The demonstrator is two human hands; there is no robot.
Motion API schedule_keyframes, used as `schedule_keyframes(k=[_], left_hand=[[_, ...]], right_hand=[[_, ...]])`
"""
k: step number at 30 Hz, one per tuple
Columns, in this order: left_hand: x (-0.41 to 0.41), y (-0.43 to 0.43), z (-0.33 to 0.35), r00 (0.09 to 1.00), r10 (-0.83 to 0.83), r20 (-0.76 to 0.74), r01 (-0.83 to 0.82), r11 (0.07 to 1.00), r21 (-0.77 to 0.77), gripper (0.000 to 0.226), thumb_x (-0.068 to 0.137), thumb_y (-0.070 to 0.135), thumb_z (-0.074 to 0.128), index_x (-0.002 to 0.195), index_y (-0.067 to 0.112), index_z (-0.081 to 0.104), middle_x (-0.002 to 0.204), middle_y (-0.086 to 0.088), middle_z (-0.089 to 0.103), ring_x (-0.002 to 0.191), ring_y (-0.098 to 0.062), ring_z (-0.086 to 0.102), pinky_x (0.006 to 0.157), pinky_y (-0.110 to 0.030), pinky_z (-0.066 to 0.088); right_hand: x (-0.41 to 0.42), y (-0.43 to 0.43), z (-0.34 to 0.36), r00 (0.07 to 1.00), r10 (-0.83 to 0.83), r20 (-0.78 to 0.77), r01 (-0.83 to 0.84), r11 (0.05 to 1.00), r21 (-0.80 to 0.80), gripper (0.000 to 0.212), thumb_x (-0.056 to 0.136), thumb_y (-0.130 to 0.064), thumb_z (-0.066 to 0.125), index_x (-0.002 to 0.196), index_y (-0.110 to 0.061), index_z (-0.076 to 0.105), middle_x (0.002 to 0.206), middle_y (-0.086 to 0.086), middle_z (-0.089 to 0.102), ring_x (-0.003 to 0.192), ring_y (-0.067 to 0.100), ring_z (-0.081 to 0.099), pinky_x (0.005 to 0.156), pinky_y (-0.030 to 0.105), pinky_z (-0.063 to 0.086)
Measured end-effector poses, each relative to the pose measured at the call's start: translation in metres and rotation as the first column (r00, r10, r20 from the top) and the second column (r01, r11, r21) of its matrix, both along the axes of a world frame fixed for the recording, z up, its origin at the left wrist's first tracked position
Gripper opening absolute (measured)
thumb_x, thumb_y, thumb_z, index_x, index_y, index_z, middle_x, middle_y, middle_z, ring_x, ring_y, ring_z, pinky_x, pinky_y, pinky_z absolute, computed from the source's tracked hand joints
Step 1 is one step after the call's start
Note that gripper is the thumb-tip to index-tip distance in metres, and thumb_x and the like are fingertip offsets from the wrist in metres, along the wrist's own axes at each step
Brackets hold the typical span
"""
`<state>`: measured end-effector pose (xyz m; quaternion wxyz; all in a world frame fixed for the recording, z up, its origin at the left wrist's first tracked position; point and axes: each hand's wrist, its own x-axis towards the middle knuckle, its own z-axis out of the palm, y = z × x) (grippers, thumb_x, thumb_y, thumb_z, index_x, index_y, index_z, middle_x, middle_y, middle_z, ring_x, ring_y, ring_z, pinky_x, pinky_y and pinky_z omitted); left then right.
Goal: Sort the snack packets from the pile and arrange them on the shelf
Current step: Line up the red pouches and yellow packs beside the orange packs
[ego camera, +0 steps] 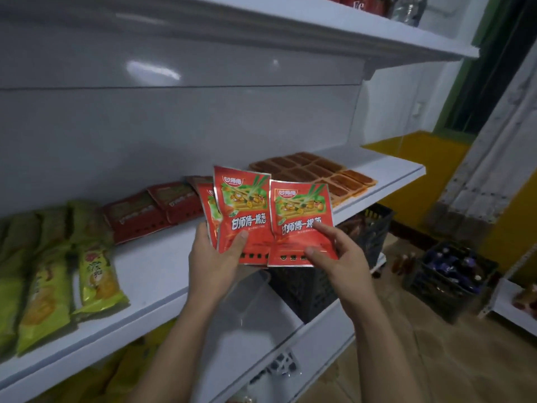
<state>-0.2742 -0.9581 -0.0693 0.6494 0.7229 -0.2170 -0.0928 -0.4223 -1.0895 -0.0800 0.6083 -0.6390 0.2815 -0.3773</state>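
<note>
A: Entry, left to right. Far left?

B: Green packets (49, 286) at 8 o'clock in the frame. They lie flat, side by side on the shelf (151, 274), with their long ends towards its front edge.

A: Next?

B: Dark red packets (151, 210) at 10 o'clock from the hands, flat and overlapping, towards the back of the shelf.

A: Hands?

B: The left hand (215, 257) is curled round a fan (241, 210) of red packets, thumb across the front one. (I count two for certain; a third edge shows behind.) The fan stands upright above the shelf's front edge, near frame centre.

A: Right?

B: The right hand (334, 251) pinches a single packet (299, 222) of the same print by its lower right part, thumb and fingertip on the face and the other fingers behind. Its left edge overlaps the fan at 3 o'clock.

A: Beyond the hands?

B: Brown packets (305, 170) at 1 o'clock, in flat rows on the same shelf. A dark basket (374, 228) is at 4 o'clock below the shelf, its contents blurred. A crate (453, 274) stands further right on the floor.
</note>
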Motion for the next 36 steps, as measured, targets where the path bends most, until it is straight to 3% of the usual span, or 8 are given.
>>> schedule_keyframes(k=[5,8,11,14,17,19,22,36], left_hand=[[-0.001,-0.02,0.007,0.979,0.204,0.004,-0.204,0.978,0.037,0.036,0.085,0.032,0.075,0.114,0.021,0.056,0.104,0.005,0.068,0.091,-0.011,0.066,0.09,-0.038,0.052],[-0.006,-0.027,0.009,0.951,0.309,0.0,-0.308,0.949,0.063,0.04,0.084,0.035,0.076,0.116,0.019,0.058,0.108,0.0,0.07,0.096,-0.019,0.067,0.093,-0.042,0.052],[-0.017,-0.032,0.009,0.924,0.381,-0.026,-0.379,0.923,0.062,0.046,0.082,0.038,0.076,0.12,0.019,0.058,0.111,0.001,0.069,0.098,-0.019,0.067,0.093,-0.045,0.053],[-0.024,-0.036,0.009,0.9,0.435,-0.031,-0.433,0.899,0.061,0.047,0.079,0.04,0.078,0.118,0.021,0.059,0.11,0.001,0.07,0.098,-0.02,0.068,0.094,-0.049,0.053],[-0.029,-0.042,0.01,0.88,0.473,-0.046,-0.47,0.881,0.063,0.041,0.079,0.037,0.079,0.112,0.023,0.058,0.105,0.003,0.07,0.095,-0.019,0.068,0.093,-0.05,0.054],[-0.031,-0.045,0.009,0.869,0.493,-0.046,-0.49,0.869,0.069,0.04,0.078,0.039,0.08,0.109,0.025,0.058,0.103,0.004,0.07,0.094,-0.019,0.068,0.091,-0.05,0.055],[-0.032,-0.05,0.008,0.86,0.508,-0.049,-0.504,0.86,0.079,0.043,0.078,0.042,0.079,0.111,0.026,0.058,0.104,0.004,0.07,0.093,-0.019,0.068,0.089,-0.052,0.055],[-0.03,-0.062,0.006,0.869,0.49,-0.07,-0.488,0.872,0.041,0.042,0.082,0.04,0.076,0.115,0.024,0.054,0.106,0.002,0.068,0.092,-0.016,0.066,0.088,-0.048,0.055]], right_hand=[[0.018,-0.065,0.001,0.974,0.176,-0.141,-0.171,0.984,0.044,0.04,0.083,-0.004,0.074,0.118,-0.023,0.066,0.112,-0.004,0.067,0.097,0.015,0.069,0.084,0.034,0.059],[0.026,-0.094,0.001,0.942,0.258,-0.215,-0.255,0.966,0.045,0.038,0.085,-0.006,0.073,0.12,-0.022,0.065,0.111,-0.005,0.067,0.095,0.011,0.068,0.079,0.025,0.058],[0.039,-0.115,0.005,0.902,0.335,-0.272,-0.345,0.938,0.01,0.04,0.086,-0.01,0.074,0.123,-0.021,0.065,0.118,-0.001,0.065,0.101,0.013,0.066,0.089,0.033,0.057],[0.055,-0.132,0.012,0.853,0.372,-0.366,-0.427,0.901,-0.08,0.04,0.087,-0.014,0.073,0.126,-0.019,0.063,0.122,-0.001,0.062,0.101,0.011,0.062,0.08,0.025,0.053],[0.071,-0.144,0.018,0.794,0.225,-0.564,-0.447,0.845,-0.293,0.046,0.088,-0.029,0.072,0.131,-0.02,0.059,0.131,0.004,0.06,0.115,0.02,0.058,0.096,0.034,0.049],[0.074,-0.144,0.023,0.714,-0.013,-0.7,-0.481,0.717,-0.504,0.054,0.091,-0.043,0.065,0.139,-0.024,0.051,0.139,0.008,0.052,0.126,0.026,0.048,0.106,0.04,0.041],[0.071,-0.136,0.024,0.693,-0.215,-0.688,-0.513,0.523,-0.68,0.057,0.093,-0.056,0.052,0.143,-0.031,0.044,0.148,0.008,0.038,0.135,0.028,0.032,0.111,0.042,0.028],[0.095,-0.142,0.007,0.612,-0.051,-0.789,-0.694,0.443,-0.567,0.061,0.096,-0.053,0.05,0.151,-0.033,0.031,0.155,-0.001,0.034,0.142,0.022,0.033,0.116,0.044,0.025]])
